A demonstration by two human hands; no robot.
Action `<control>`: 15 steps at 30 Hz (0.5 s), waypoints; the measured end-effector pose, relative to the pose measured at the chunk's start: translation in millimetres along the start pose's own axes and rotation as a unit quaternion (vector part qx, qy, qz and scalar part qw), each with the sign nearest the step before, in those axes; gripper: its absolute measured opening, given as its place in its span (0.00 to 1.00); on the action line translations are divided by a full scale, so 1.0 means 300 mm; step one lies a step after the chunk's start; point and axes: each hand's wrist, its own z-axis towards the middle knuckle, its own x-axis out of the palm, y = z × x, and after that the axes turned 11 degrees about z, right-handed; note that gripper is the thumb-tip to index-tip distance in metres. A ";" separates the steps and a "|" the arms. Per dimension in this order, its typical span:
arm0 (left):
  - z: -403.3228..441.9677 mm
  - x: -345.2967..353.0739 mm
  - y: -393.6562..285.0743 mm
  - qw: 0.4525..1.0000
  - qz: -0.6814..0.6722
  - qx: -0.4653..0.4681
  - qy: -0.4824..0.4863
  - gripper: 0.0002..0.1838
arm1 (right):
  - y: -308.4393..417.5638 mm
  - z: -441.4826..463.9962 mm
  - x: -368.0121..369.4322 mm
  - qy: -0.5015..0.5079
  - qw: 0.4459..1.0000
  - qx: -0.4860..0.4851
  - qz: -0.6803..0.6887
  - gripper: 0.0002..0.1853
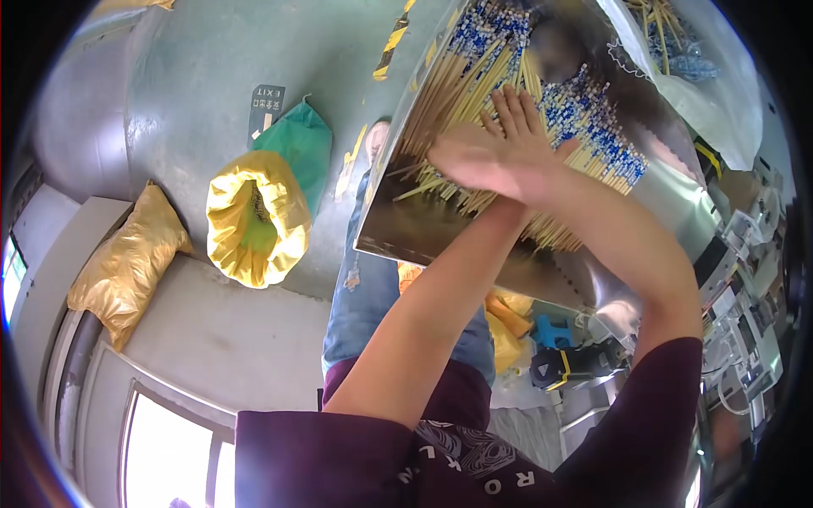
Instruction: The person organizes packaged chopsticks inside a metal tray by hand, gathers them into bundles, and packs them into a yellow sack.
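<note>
Inside the metal tray (411,222), the blue-and-white-tipped sticks (584,118) are partly covered by the left hand (518,135), held open with fingers spread, and by the right hand (472,158), whose grip cannot be told.

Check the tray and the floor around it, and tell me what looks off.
In the metal tray, the sticks lie uneven: their blue-and-white ends form no straight line, and a few near the left edge jut out crosswise. On the floor, the striped tape is patchy, perhaps worn. I see no spill there.
</note>
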 end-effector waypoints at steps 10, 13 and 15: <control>-0.008 0.018 -0.014 1.000 0.005 -0.005 0.029 0.58 | 0.167 0.113 0.064 0.001 0.969 -0.233 0.087 0.08; -0.013 0.027 -0.008 0.999 -0.012 0.002 0.053 0.57 | 0.192 0.125 0.108 -0.024 0.958 -0.282 0.041 0.08; -0.015 0.026 -0.009 0.998 0.010 -0.002 0.054 0.59 | 0.182 0.105 0.059 -0.029 0.965 -0.247 0.079 0.08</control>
